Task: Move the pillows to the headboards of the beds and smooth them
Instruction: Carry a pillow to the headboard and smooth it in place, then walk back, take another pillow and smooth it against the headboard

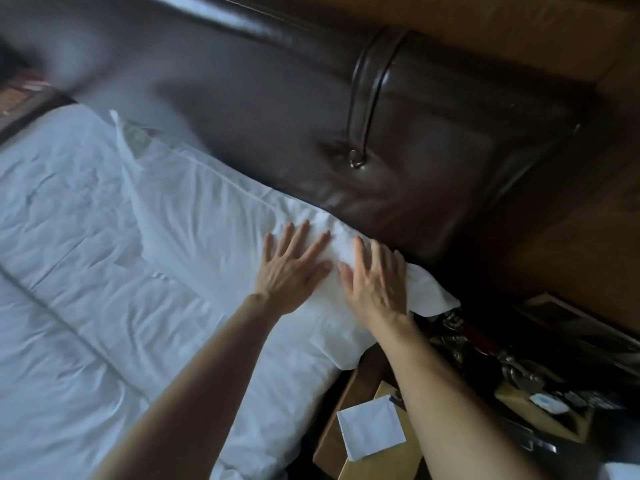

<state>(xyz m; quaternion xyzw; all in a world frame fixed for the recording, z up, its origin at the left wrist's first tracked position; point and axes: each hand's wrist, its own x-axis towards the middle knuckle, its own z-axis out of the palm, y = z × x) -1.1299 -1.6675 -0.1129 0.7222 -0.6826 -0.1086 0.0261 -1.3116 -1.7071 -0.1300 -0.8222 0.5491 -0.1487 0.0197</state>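
A white pillow lies lengthwise on the bed, its long edge against the dark brown leather headboard. Both my hands rest flat on the pillow's near right end, palms down, fingers spread. My left hand is just left of my right hand; their thumbs nearly touch. The cloth is bunched into small wrinkles just above my fingertips. The pillow's right corner sticks out past the bed's edge.
White wrinkled bedding covers the bed to the left. On the right a wooden bedside table holds a white paper, a wooden tray and dark cluttered items. A wood wall panel runs behind the headboard.
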